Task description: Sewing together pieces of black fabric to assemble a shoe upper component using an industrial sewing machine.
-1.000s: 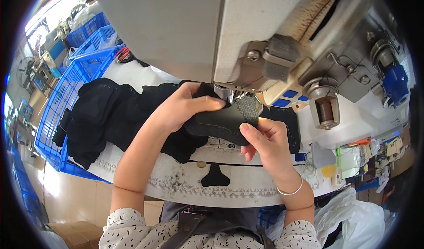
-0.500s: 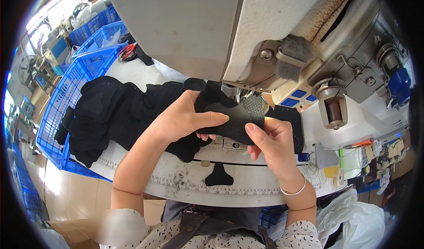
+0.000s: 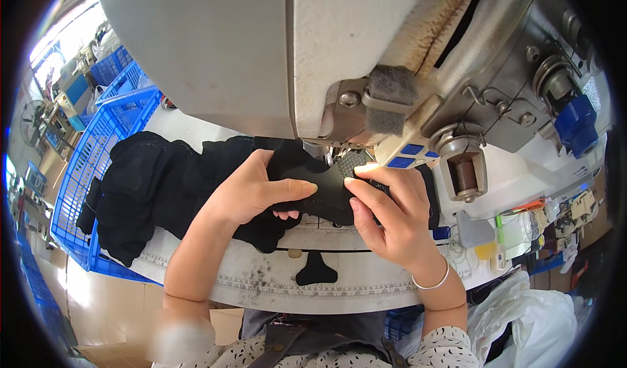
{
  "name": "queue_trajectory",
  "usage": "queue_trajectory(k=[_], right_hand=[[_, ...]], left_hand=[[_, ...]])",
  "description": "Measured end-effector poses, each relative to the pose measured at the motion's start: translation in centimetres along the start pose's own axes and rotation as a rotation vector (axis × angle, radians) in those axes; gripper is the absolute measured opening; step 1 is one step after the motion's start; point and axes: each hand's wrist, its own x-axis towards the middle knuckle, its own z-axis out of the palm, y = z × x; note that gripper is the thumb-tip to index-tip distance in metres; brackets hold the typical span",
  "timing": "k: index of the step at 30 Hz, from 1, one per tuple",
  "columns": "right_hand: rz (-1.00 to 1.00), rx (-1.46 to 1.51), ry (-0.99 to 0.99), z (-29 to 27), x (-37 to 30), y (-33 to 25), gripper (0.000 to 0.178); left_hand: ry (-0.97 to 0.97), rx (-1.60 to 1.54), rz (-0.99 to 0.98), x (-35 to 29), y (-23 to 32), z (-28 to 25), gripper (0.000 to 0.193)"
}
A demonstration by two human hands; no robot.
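My left hand [image 3: 251, 188] grips a black fabric piece [image 3: 321, 192], thumb on top and fingertips showing below it. The piece lies under the sewing machine [image 3: 320, 48], close to the presser foot and needle. At its far right a grey mesh patch [image 3: 351, 163] shows beside the needle. My right hand [image 3: 395, 218] pinches the piece's right side at the mesh, thumb and index finger close together. Exactly which layer the fingertips hold is hidden. Behind my left hand lies a long heap of black fabric pieces [image 3: 173, 185].
A blue plastic basket [image 3: 81, 185] stands against the table's left edge. A three-lobed black scrap [image 3: 317, 269] lies near the front edge by the printed ruler [image 3: 366, 291]. A thread bobbin [image 3: 465, 175] sits on the machine at right. White plastic bags [image 3: 529, 322] lie below right.
My right hand has shifted from the piece's lower right edge up onto the mesh patch, fingers now pinching there. My left hand keeps its hold. The view has moved, so the machine appears further left.
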Motion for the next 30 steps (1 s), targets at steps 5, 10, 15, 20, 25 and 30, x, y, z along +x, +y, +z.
queue_trajectory(k=[5,10,15,20,25,30], right_hand=[[-0.023,-0.087,0.012,0.2,0.0,0.0,0.027],[-0.033,-0.086,-0.008,0.2,0.0,0.0,0.028],[-0.026,-0.075,-0.002,0.5,-0.2,-0.1,0.029],[-0.008,-0.067,-0.030,0.4,-0.3,-0.4,0.029],[-0.021,-0.120,-0.013,1.0,-0.4,-1.0,0.029],[-0.083,-0.175,0.027,1.4,-0.2,-0.8,0.029]], left_hand=[[-0.019,-0.015,0.036,0.8,0.1,-0.4,0.026],[-0.129,0.004,0.056,1.9,0.6,-1.4,0.025],[-0.260,0.022,-0.001,3.4,1.0,-2.6,0.023],[-0.311,0.029,0.036,5.2,0.9,-3.4,0.019],[-0.433,0.091,0.186,7.7,0.6,-4.4,0.016],[-0.528,0.025,0.216,10.6,0.5,-4.8,0.016]])
